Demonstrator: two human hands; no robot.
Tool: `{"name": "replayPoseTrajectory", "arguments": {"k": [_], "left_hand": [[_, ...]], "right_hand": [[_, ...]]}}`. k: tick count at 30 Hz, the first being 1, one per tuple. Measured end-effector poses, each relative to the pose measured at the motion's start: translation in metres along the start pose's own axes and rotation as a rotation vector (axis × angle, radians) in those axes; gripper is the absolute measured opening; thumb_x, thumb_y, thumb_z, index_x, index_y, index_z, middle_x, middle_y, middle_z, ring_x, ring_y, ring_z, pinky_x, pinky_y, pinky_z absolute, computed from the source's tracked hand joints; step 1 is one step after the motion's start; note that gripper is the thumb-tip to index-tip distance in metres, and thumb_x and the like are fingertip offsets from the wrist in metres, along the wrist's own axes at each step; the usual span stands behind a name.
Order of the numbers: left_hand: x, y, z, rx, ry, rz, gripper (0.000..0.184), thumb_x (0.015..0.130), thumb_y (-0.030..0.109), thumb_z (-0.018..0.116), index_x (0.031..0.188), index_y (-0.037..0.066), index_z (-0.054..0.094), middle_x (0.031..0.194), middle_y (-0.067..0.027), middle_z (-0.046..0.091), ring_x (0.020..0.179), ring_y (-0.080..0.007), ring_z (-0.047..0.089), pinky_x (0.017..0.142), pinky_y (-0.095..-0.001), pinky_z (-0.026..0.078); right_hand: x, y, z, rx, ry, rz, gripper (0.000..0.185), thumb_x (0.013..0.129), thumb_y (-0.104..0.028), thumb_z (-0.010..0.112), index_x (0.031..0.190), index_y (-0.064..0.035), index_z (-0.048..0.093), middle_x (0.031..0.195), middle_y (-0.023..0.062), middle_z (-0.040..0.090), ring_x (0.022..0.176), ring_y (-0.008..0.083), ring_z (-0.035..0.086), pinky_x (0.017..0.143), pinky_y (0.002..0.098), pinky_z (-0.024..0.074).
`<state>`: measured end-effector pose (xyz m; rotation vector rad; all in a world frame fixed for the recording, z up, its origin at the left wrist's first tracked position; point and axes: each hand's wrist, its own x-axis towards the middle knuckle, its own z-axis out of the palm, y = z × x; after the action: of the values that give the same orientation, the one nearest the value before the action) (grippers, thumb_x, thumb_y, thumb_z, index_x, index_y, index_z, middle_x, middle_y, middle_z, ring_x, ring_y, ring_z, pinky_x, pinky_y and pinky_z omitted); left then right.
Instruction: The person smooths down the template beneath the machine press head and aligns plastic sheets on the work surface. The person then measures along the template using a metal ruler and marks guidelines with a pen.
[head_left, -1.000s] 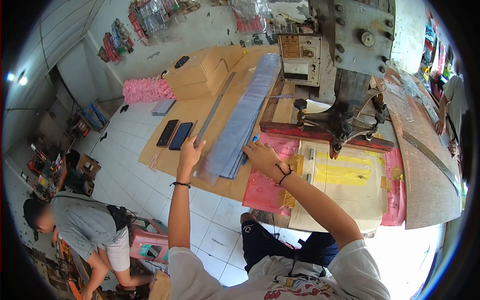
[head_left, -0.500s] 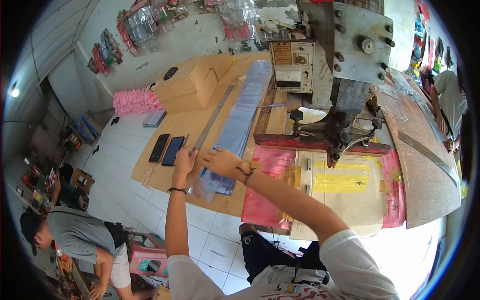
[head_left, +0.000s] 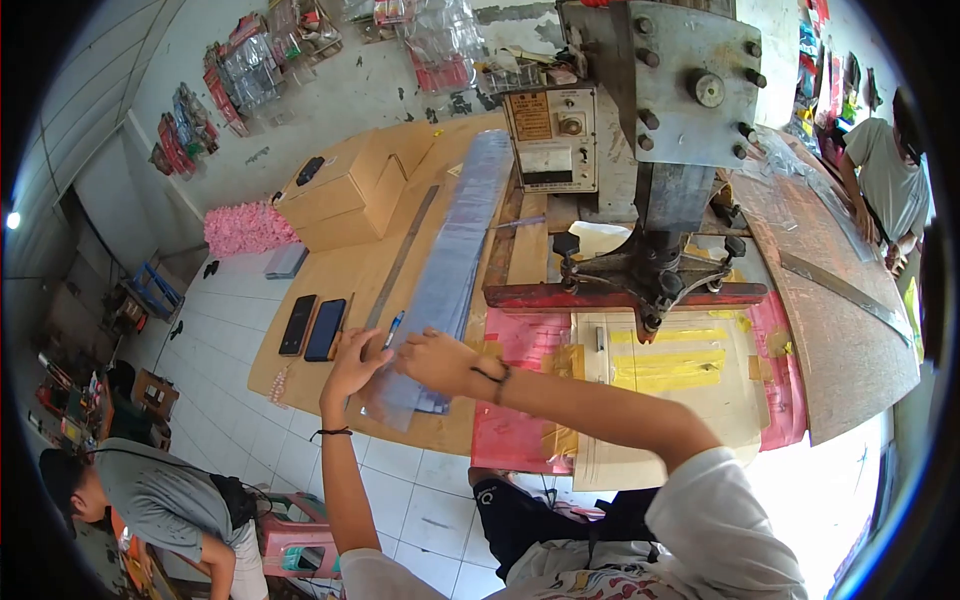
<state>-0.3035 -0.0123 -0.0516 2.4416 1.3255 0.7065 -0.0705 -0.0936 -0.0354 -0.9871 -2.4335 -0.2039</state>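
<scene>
A stack of long bluish clear plastic strips lies lengthwise on the brown table. Beside it on the left is a thin metal ruler. My left hand is at the ruler's near end, thumb and forefinger apart; the ruler's tip is partly hidden there. My right hand is closed around a blue pen over the near part of the strips, close to my left thumb. The pen's upper part shows between the hands; its other end is hidden.
Two phones and a cardboard box are on the table's left side. A press machine stands on the right above a taped board and pink sheet. Another person bends at lower left; one more is far right.
My right hand moved left across the strips with the pen, toward my left hand. My left hand's fingers have spread from their pinch at the ruler. The view has shifted.
</scene>
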Motion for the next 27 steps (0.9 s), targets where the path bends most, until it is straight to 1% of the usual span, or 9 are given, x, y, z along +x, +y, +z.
{"name": "replayPoseTrajectory", "arguments": {"k": [4,8,11,13,16,19,21,24,27], "left_hand": [[0.002,-0.009,0.012,0.035,0.053,-0.039,0.039,0.093,0.028,0.069,0.124,0.005,0.065,0.126,-0.0193,0.057,0.119,-0.0361,0.054,0.103,-0.0442,0.043],[0.012,0.001,0.012,0.038,0.154,-0.149,0.032,0.093,0.024,0.068,0.118,0.003,0.066,0.119,-0.0196,0.061,0.115,-0.0366,0.057,0.101,-0.0457,0.044],[0.051,0.054,-0.002,0.209,0.325,-0.017,0.026,0.094,0.02,0.066,0.113,0.001,0.067,0.113,-0.0197,0.066,0.109,-0.0368,0.062,0.095,-0.0443,0.048],[0.096,0.122,-0.019,-0.06,0.358,0.12,0.026,0.095,0.019,0.067,0.113,0.0,0.067,0.108,-0.02,0.069,0.102,-0.0365,0.066,0.088,-0.0417,0.052],[0.189,0.205,-0.029,-0.369,0.423,0.319,0.029,0.093,0.023,0.07,0.109,-0.002,0.07,0.101,-0.0183,0.073,0.09,-0.0219,0.071,0.079,-0.0346,0.054],[0.289,0.269,-0.047,-0.035,0.641,0.461,0.027,0.091,0.022,0.07,0.106,-0.001,0.072,0.095,-0.0196,0.072,0.083,-0.0301,0.07,0.072,-0.0393,0.053],[0.34,0.288,-0.041,-0.122,0.708,0.539,0.028,0.088,0.024,0.072,0.103,0.0,0.073,0.087,-0.0184,0.072,0.078,-0.0348,0.068,0.071,-0.0421,0.052],[0.373,0.296,-0.04,0.059,0.428,0.395,0.038,0.086,0.036,0.074,0.105,0.003,0.076,0.091,-0.0177,0.074,0.085,-0.0275,0.072,0.075,-0.0357,0.054],[0.386,0.292,-0.041,0.141,0.375,0.305,0.039,0.085,0.04,0.074,0.098,0.004,0.078,0.085,-0.0159,0.075,0.081,-0.0288,0.072,0.074,-0.0366,0.054]], "right_hand": [[-0.084,-0.02,-0.073,0.186,-0.002,-0.042,0.009,0.082,-0.014,0.062,0.085,-0.0065,0.065,0.086,0.0058,0.062,0.092,0.0255,0.064,0.078,0.0411,0.0534],[-0.168,-0.033,-0.144,0.257,-0.192,-0.008,0.012,0.086,-0.015,0.067,0.094,-0.0073,0.069,0.082,0.0063,0.066,0.079,0.0258,0.066,0.07,0.0382,0.0541],[-0.221,-0.047,-0.192,0.38,-0.104,0.233,0.013,0.089,-0.016,0.069,0.1,-0.0094,0.073,0.083,0.0054,0.07,0.075,0.0247,0.067,0.067,0.0379,0.0541],[-0.252,-0.054,-0.2,0.409,-0.027,0.389,0.012,0.09,-0.014,0.069,0.1,-0.0092,0.074,0.083,0.0058,0.071,0.073,0.0247,0.068,0.065,0.0365,0.054],[-0.287,-0.064,-0.205,0.437,0.107,0.674,0.008,0.086,-0.005,0.072,0.094,-0.0059,0.075,0.082,0.0075,0.072,0.07,0.0225,0.07,0.062,0.0321,0.0545],[-0.327,-0.074,-0.186,0.462,0.282,0.949,0.008,0.087,0.001,0.069,0.094,-0.0019,0.073,0.08,0.0107,0.071,0.069,0.0208,0.071,0.061,0.0295,0.0547],[-0.343,-0.077,-0.177,0.452,0.37,1.048,0.008,0.088,0.004,0.066,0.093,0.001,0.072,0.078,0.0113,0.07,0.069,0.0184,0.071,0.06,0.0283,0.0543],[-0.346,-0.076,-0.178,0.509,0.39,1.069,0.013,0.085,0.003,0.07,0.096,-0.0024,0.073,0.082,0.011,0.07,0.071,0.0235,0.071,0.063,0.0312,0.0552],[-0.347,-0.069,-0.185,0.546,0.38,1.054,0.012,0.086,0.002,0.07,0.096,-0.0025,0.073,0.082,0.0108,0.071,0.071,0.023,0.072,0.063,0.031,0.0557]]}}
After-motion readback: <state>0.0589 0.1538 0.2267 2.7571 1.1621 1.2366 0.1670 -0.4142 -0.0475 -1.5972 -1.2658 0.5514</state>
